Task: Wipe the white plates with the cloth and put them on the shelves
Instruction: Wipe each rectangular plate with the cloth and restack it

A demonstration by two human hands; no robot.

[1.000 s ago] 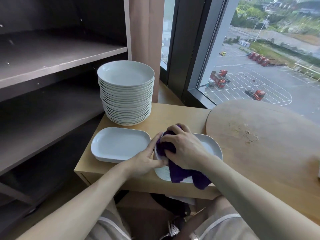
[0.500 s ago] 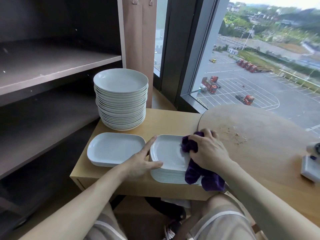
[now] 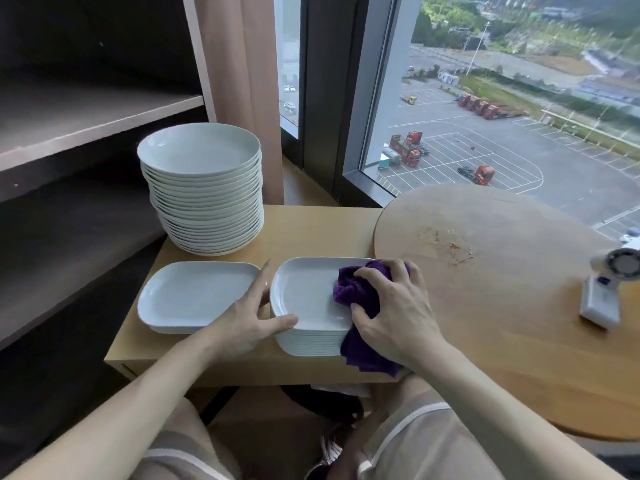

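A stack of white square plates (image 3: 304, 306) sits at the front of the small wooden table (image 3: 311, 230). My right hand (image 3: 391, 306) grips a purple cloth (image 3: 356, 292) and presses it on the right side of the top plate. My left hand (image 3: 249, 320) steadies the stack's left edge, thumb on the rim and forefinger straight along the side. A second white square plate (image 3: 194, 296) lies to the left. Behind it stands a tall stack of round white plates (image 3: 204, 188). Dark shelves (image 3: 79, 119) are at the left.
A round wooden tabletop (image 3: 502, 289) with a worn patch adjoins on the right, carrying a small white device (image 3: 606, 292) near its right edge. A curtain (image 3: 242, 81) and a large window (image 3: 485, 98) stand behind. My knees are below the table's front edge.
My right hand moved the cloth from the plate's left side to its right side. My left hand stayed on the stack's left edge. The camera tilted up and right a little.
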